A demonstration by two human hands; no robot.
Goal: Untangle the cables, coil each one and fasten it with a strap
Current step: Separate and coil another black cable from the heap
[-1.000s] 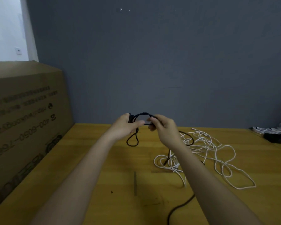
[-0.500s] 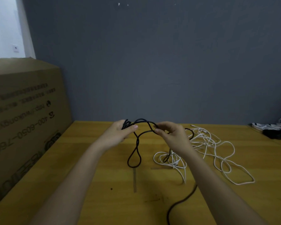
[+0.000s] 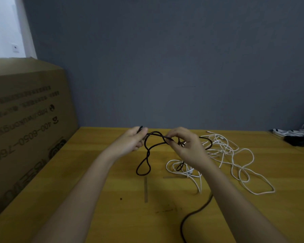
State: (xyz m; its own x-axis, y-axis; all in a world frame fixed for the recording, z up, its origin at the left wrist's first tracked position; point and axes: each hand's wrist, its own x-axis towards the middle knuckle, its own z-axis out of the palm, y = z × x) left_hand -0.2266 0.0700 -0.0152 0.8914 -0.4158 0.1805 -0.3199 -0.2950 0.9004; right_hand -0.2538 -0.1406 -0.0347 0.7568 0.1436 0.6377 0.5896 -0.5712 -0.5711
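Note:
A black cable (image 3: 144,163) runs between both hands above the wooden table (image 3: 112,216). My left hand (image 3: 130,141) grips one end of it, the plug tip showing above the fingers. My right hand (image 3: 184,146) pinches the same cable a short way along. Between the hands the cable arches, and a twisted loop hangs down until it touches the tabletop. More black cable trails past my right forearm to the front edge. A tangle of white cable (image 3: 225,155) lies on the table behind and to the right of my right hand.
A large cardboard box (image 3: 25,123) stands along the table's left side. At the far right, against the grey wall, lies a heap of white and black cables (image 3: 298,135). A dark slot (image 3: 145,190) marks the tabletop in front of the loop.
Both hands have come down and drawn apart. The small coil held between them has opened out, and its hanging loop has lengthened down to the tabletop.

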